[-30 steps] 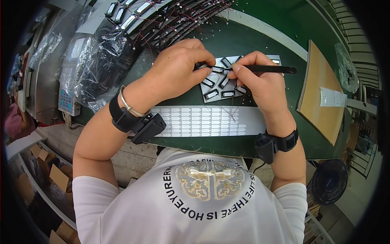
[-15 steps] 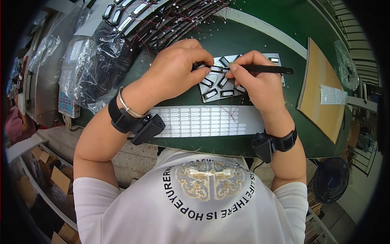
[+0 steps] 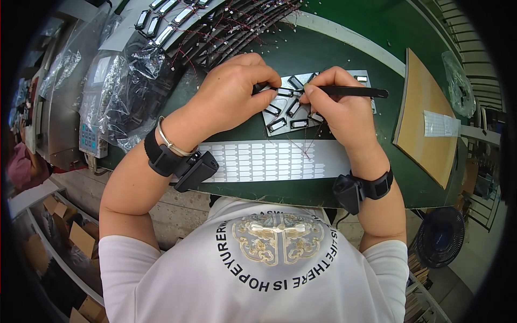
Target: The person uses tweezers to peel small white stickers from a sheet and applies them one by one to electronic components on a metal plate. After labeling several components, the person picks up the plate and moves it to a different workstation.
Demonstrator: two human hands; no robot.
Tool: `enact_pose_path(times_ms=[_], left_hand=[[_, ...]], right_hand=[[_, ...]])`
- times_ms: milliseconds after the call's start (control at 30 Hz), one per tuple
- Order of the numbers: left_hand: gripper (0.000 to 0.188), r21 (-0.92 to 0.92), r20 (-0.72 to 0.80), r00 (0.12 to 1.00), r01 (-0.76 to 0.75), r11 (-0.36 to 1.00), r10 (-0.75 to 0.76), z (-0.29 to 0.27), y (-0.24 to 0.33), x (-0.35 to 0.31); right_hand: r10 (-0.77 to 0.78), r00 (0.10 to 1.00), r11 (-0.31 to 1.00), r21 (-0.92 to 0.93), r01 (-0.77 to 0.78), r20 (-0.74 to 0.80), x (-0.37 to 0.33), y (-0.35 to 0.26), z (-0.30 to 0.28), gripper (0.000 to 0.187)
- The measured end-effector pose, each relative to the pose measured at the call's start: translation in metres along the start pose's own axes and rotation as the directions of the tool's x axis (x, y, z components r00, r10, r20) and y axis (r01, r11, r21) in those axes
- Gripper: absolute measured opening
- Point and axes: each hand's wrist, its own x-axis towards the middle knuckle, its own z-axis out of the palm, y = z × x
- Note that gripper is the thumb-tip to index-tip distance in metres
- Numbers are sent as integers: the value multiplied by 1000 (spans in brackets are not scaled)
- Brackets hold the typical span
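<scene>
1. A white label sheet lies along the near edge of the green desk.
2. Just beyond it, the right hand is pinched shut on black tweezers, tips over a grey sheet of small black frames.
3. The left hand is curled, fingertips closed on one frame at that sheet's left edge.
4. Wired parts crowd the far left corner.

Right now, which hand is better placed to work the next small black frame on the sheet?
Probably the right hand: it holds the black tweezers over the small black frames. The left hand only pinches one frame at the sheet's top edge.
</scene>
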Motion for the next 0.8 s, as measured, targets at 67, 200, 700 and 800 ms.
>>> enact_pose_path(times_ms=[67, 200, 700, 800], left_hand=[[13, -2, 0, 1000, -9, 1000, 9, 2, 0, 0], [14, -23, 34, 999, 33, 999, -32, 0, 4, 2], [27, -37, 410, 837, -381, 924, 361, -7, 76, -55], [31, 198, 390, 842, -473, 859, 373, 16, 74, -75]], right_hand=[[-5, 1000, 1000, 5, 5, -2, -2, 0, -2, 6], [21, 1000, 987, 161, -20, -10, -8, -15, -11, 7], [-15, 999, 998, -63, 18, 36, -111, 21, -49, 11], [-19, 999, 996, -85, 21, 28, -111, 25, -47, 12]])
